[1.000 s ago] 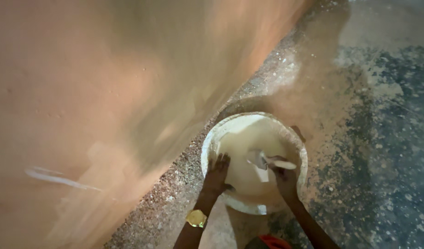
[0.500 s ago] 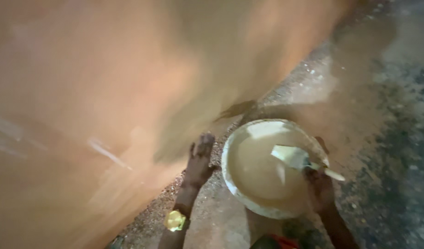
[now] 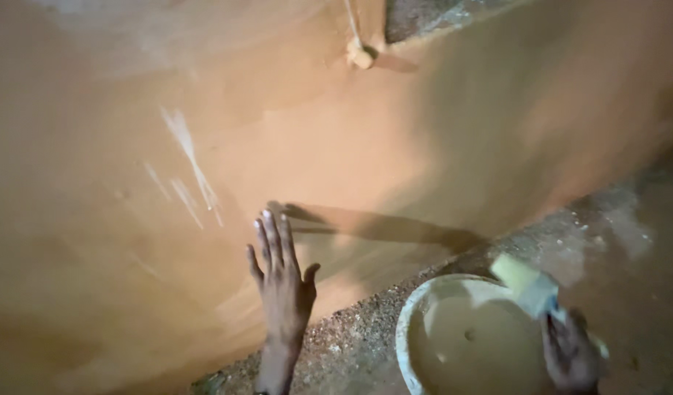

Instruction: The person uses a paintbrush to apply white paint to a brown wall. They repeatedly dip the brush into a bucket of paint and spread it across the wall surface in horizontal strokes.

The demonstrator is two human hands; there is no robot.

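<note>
Two hands apart: left hand point(image 3: 282, 281) spread flat on the wall point(image 3: 132, 183), right hand point(image 3: 568, 351) clamped on a light, putty-slick scraper's point(image 3: 527, 284) handle over the bucket point(image 3: 406, 329).

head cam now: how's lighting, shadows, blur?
Head view: warm orange light, dim toward the corners; the left hand lies flat against the wall and casts a long dark shadow running right. The right hand holding the scraper over the bucket is underexposed and soft. Wall streaks read fairly sharp; the speckled floor fades into shade.
</note>
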